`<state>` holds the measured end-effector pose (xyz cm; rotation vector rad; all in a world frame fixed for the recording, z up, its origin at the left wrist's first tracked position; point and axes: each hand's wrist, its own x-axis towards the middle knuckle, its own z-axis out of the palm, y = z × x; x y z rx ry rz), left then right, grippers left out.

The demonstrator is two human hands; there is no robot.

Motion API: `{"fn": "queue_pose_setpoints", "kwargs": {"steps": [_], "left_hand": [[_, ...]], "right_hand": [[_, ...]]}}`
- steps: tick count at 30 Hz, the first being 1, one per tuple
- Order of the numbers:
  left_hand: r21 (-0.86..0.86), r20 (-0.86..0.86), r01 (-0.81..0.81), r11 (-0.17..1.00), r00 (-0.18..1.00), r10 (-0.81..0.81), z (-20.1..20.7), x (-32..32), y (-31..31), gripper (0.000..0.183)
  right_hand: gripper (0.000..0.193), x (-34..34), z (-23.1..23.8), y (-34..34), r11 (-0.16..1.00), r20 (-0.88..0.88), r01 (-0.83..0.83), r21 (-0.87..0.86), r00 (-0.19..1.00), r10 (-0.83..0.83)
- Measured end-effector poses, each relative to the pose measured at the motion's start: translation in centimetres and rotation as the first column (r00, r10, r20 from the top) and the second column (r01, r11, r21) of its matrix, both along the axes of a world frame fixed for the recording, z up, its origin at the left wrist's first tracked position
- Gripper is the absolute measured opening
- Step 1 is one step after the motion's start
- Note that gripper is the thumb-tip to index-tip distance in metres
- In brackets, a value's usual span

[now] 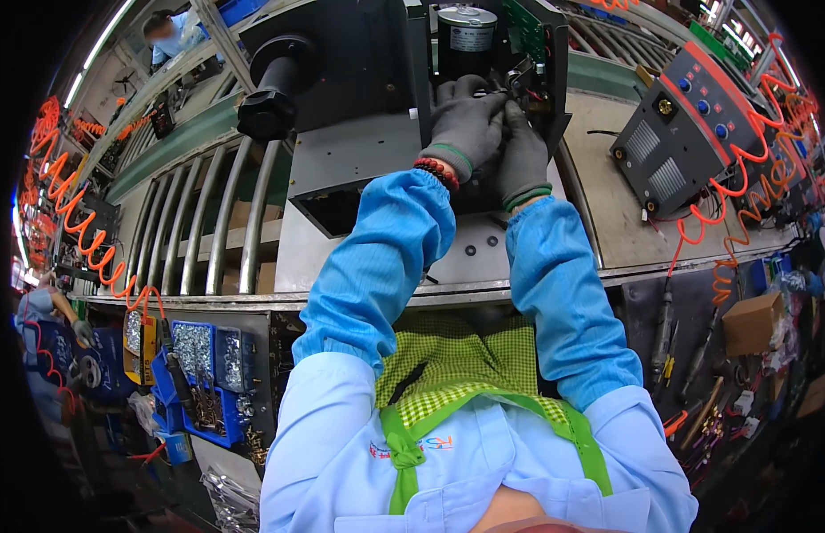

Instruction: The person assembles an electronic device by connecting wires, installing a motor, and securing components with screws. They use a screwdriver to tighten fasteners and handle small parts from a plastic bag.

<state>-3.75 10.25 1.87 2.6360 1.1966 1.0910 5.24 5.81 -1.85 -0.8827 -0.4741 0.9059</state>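
Both hands wear grey gloves with green cuffs and reach into an open black machine housing point(355, 147). My left hand point(466, 126) is closed, its fingers bent over at the opening below a black cylindrical motor point(467, 62) with a silver label. Close against it on the right, my right hand point(524, 155) is closed too, fingertips up by some small wires point(519, 78). What the fingers pinch is hidden. A green circuit board point(526, 34) stands upright inside the right panel. On the housing's left side sits a black spool holder with a knob point(267, 114).
A roller conveyor point(195, 222) runs to the left. At right stands a black and red welding machine point(674, 133) beside coiled orange air hoses point(741, 169). Blue bins of screws point(195, 351) lie lower left; a cardboard box point(753, 325) and hand tools are lower right. Another person point(173, 37) is far left.
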Motion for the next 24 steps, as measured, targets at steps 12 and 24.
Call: {"fn": "queue_pose_setpoints", "kwargs": {"steps": [12, 24], "left_hand": [[-0.020, 0.009, 0.046, 0.999, 0.999, -0.046, 0.3, -0.2, 0.0, 0.029], [-0.023, -0.054, 0.011, 1.000, 0.998, -0.012, 0.4, -0.1, 0.0, 0.032]], "right_hand": [[0.023, 0.2, 0.5, -0.2, 1.000, -0.005, 0.025, 0.001, 1.000, -0.025], [0.021, 0.5, 0.1, 0.2, 1.000, -0.073, -0.013, -0.017, 0.997, 0.012]]}}
